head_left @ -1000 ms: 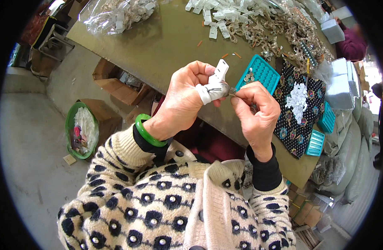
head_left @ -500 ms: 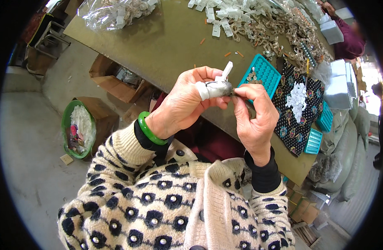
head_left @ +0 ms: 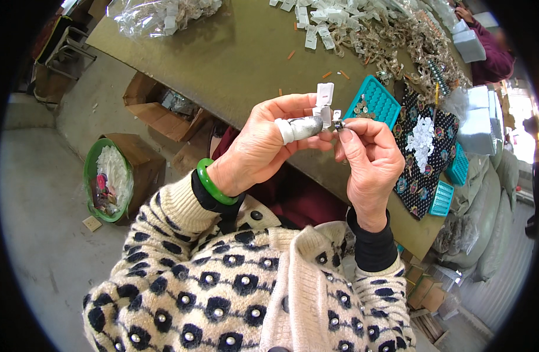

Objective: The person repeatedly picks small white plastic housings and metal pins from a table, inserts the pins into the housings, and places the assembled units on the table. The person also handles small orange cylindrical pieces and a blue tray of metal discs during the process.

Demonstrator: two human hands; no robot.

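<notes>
Left hand point(head_left: 260, 141) clamps white plastic piece point(head_left: 324, 95) behind wrapped thumb point(head_left: 301, 128); right hand point(head_left: 372, 161) pinches small part point(head_left: 338, 121) just beside, over worktop's point(head_left: 240, 64) near edge; teal tray point(head_left: 382, 101) beyond, probably for easy reach.

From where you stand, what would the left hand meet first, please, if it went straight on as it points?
Probably the small piece pinched in the right hand, beyond the left thumb, though depth is unclear.

Left hand point(head_left: 259, 138) has open tabletop point(head_left: 222, 64) ahead — right hand point(head_left: 372, 167), an obstructing tray point(head_left: 377, 95).
</notes>
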